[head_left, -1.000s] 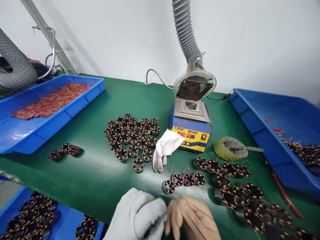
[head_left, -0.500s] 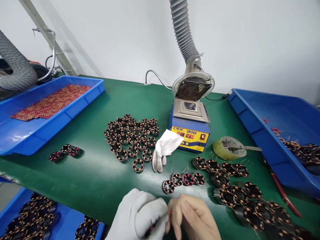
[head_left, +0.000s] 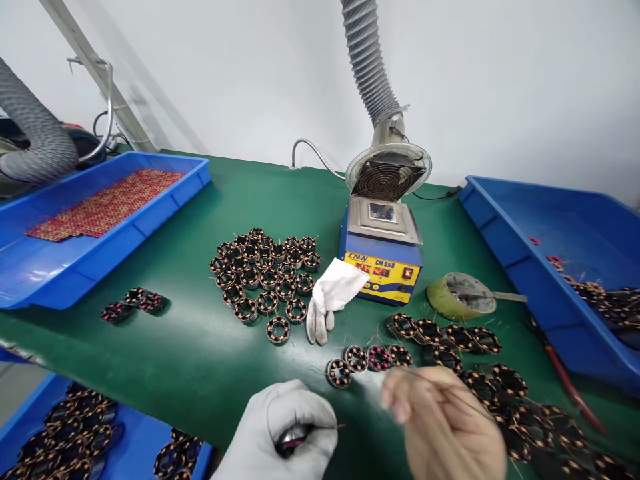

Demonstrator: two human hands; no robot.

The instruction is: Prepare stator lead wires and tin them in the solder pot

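Note:
My left hand [head_left: 287,427], in a white glove, is closed around a small wound motor stator [head_left: 291,439]. Only part of the stator's dark metal ring and a bit of red show between the fingers. A thin wire end [head_left: 341,425] sticks out past the fingertips. My right hand [head_left: 445,417] is bare, blurred, and apart from the left one. Its fingers are curled together; whatever they pinch, if anything, cannot be made out. Just beyond the hands stands a short row of stators [head_left: 356,360], one with red coil ends.
Many stators [head_left: 267,277] cluster mid-table beside a white glove [head_left: 336,287]. Behind are a solder pot [head_left: 383,260] under an extraction hose and a yellow-green tin [head_left: 453,303]. More stators [head_left: 507,380] and red-handled pliers [head_left: 567,383] lie right. Blue trays [head_left: 165,207] flank the table.
My right hand has moved right, away from the left hand. The left hand has turned slightly, showing more of the stator and a wire end.

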